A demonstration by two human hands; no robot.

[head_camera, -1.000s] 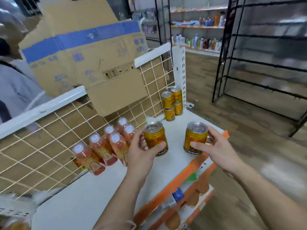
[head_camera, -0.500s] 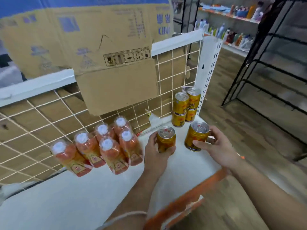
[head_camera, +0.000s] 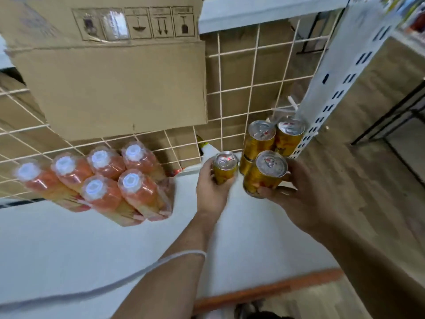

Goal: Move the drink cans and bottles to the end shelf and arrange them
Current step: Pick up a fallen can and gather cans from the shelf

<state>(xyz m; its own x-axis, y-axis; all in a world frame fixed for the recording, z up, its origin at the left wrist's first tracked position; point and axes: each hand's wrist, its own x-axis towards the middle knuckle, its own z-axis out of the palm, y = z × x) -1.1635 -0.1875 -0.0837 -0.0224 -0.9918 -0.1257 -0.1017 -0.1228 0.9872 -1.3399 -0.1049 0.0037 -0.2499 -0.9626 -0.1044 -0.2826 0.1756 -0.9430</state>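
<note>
My left hand (head_camera: 210,192) grips a gold drink can (head_camera: 224,166) low over the white shelf (head_camera: 69,249), near the wire-grid back. My right hand (head_camera: 296,194) grips a second gold can (head_camera: 264,173) just right of it. Right behind the held cans, stacked gold cans (head_camera: 273,139) stand in the shelf's far right corner against the white perforated post (head_camera: 340,84). Several orange-drink bottles with white caps (head_camera: 103,180), wrapped in clear film, stand to the left on the shelf.
A brown cardboard box (head_camera: 119,72) hangs over the wire grid (head_camera: 241,88) behind the shelf. The shelf's front edge is orange (head_camera: 264,293). Wooden floor (head_camera: 368,180) and a black rack (head_camera: 395,120) lie to the right.
Both hands have carried their cans farther back and right along the shelf, up to the stacked cans in the corner. The camera has moved closer and looks more steeply down.
</note>
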